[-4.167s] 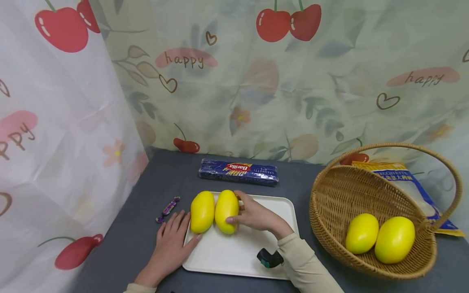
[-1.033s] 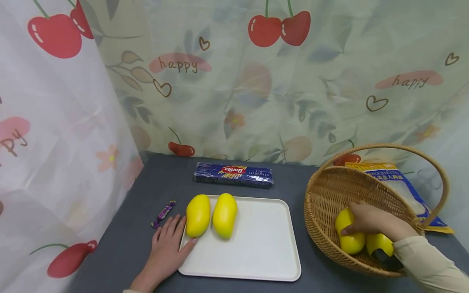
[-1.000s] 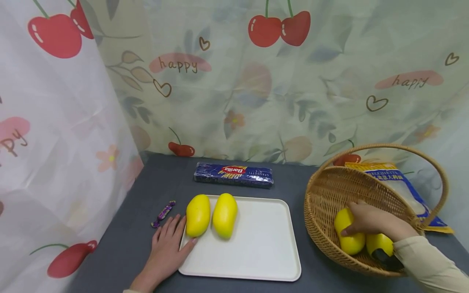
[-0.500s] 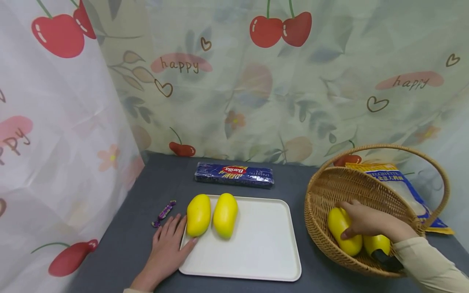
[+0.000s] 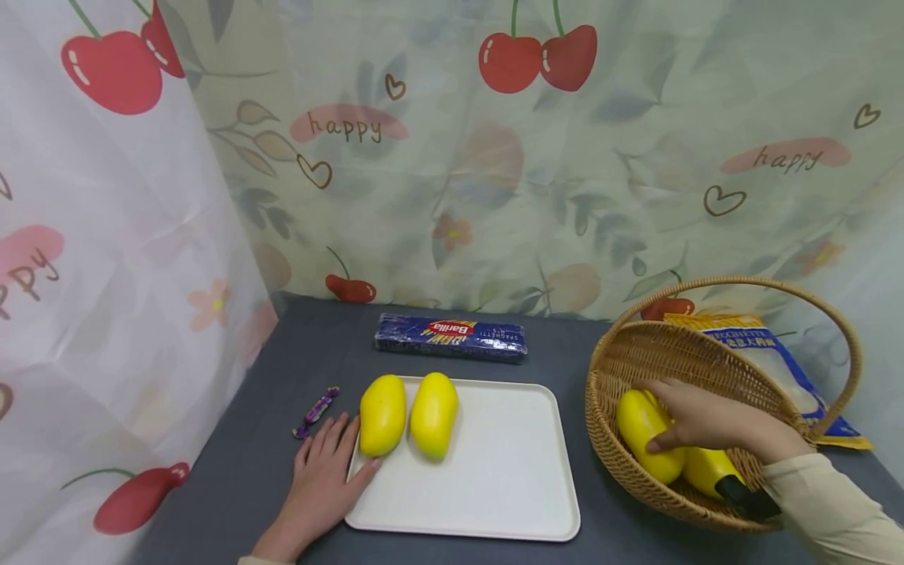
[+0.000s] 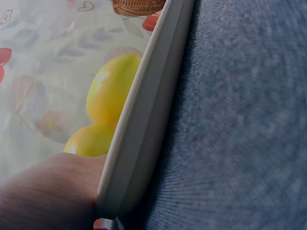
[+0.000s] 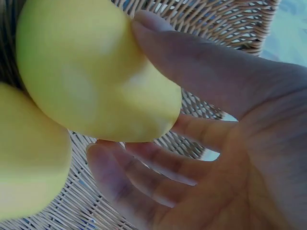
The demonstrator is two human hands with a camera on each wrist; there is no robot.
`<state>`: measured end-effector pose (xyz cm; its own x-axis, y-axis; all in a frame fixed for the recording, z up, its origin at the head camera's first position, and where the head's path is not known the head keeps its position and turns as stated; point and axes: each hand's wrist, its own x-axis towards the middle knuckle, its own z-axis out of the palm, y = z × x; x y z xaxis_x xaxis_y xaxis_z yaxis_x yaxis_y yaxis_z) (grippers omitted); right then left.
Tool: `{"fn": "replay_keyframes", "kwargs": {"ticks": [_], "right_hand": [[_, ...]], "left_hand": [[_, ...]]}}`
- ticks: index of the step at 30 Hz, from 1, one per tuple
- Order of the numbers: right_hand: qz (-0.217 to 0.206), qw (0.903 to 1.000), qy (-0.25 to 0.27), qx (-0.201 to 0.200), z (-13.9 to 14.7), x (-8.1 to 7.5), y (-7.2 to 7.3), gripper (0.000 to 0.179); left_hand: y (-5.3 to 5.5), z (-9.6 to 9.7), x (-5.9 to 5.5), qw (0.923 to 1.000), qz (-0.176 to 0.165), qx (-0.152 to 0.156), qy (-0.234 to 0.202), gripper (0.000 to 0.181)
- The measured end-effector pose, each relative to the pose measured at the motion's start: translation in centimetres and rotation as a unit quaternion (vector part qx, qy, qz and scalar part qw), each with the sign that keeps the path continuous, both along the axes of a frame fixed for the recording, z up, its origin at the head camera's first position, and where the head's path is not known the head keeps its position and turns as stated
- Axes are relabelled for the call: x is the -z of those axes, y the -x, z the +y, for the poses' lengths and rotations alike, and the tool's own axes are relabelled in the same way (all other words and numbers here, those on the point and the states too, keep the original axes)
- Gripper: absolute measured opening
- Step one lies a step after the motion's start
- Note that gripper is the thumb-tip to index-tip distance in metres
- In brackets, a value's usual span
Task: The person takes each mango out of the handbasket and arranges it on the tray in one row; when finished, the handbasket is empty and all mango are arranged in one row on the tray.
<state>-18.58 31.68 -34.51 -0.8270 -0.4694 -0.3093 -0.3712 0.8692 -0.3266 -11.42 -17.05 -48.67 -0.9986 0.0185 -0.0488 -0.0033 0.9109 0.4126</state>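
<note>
In the head view my right hand point(image 5: 716, 420) reaches into the wicker basket point(image 5: 599, 404) and grips a yellow mango point(image 5: 636, 431) between thumb and fingers. The right wrist view shows the thumb on one side of this mango point(image 7: 96, 72) and the fingers around the other. A second mango point(image 5: 702, 471) lies beside it in the basket. My left hand point(image 5: 321, 479) rests with straight fingers along the left edge of the white tray point(image 5: 508, 463). Two more mangoes, a left one point(image 5: 382, 416) and a right one point(image 5: 434, 416), lie side by side on the tray.
Behind the tray lies a blue spaghetti pack point(image 5: 452, 337). A purple wrapped candy point(image 5: 315, 412) is just left of the tray. A blue and yellow bag point(image 5: 763, 353) sits behind the basket, whose handle point(image 5: 749, 282) arches over it.
My right hand has gone from the right tray mango to the basket. There it has shifted the gripped mango leftward over the last second. The left hand has stayed at the tray edge.
</note>
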Motion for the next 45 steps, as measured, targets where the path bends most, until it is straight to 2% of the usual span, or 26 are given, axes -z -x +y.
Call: {"fn": "replay_keyframes", "kwargs": {"ticks": [8,13,27,37,41,45], "right_hand": [[0.006,0.9999,0.011,0.005,0.0,-0.7,-0.1,0.094],[0.01,0.9996,0.021,0.014,0.1,-1.8,-0.4,0.095],[0.087,0.9959,0.026,0.007,0.3,-5.6,-1.4,0.096],[0.037,0.9915,0.123,0.021,-1.7,-8.0,-3.2,0.091],[0.026,0.9881,0.151,0.015,-3.3,-8.5,-3.8,0.09],[0.017,0.9852,0.17,0.002,-5.2,-8.5,-4.2,0.087]], "left_hand": [[-0.1,0.0,0.1,1.0,-0.003,0.0,-0.006,0.083],[-0.1,0.0,0.4,1.0,-0.001,0.002,-0.007,0.082],[-0.2,0.1,0.0,1.0,-0.002,0.0,-0.004,0.081],[0.0,0.0,0.2,1.0,-0.002,0.001,-0.002,0.082],[0.0,0.0,0.1,1.0,0.001,0.002,-0.001,0.082],[0.0,0.0,0.0,1.0,0.003,0.002,0.0,0.081]]}}
